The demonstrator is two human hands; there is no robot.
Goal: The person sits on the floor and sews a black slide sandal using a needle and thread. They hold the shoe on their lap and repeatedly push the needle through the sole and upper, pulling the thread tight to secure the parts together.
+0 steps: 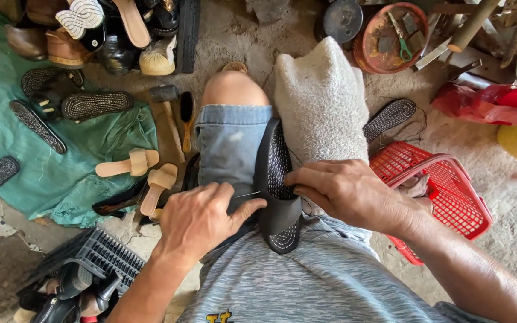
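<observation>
While the black leather shoe sole (277, 197) stands clamped between the knees, white stitching shows along its lower edge; the upper edge looks unsewn. Left hand (201, 218) fingers pinch a thin needle (246, 195); right hand (345, 191) fingers press the sole's rim.

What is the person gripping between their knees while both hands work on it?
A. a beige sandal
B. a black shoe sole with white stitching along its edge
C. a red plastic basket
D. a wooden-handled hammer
B: the black shoe sole stands on edge between the knees, white stitches showing along its rim, with the left hand and right hand on either side of it.
</observation>
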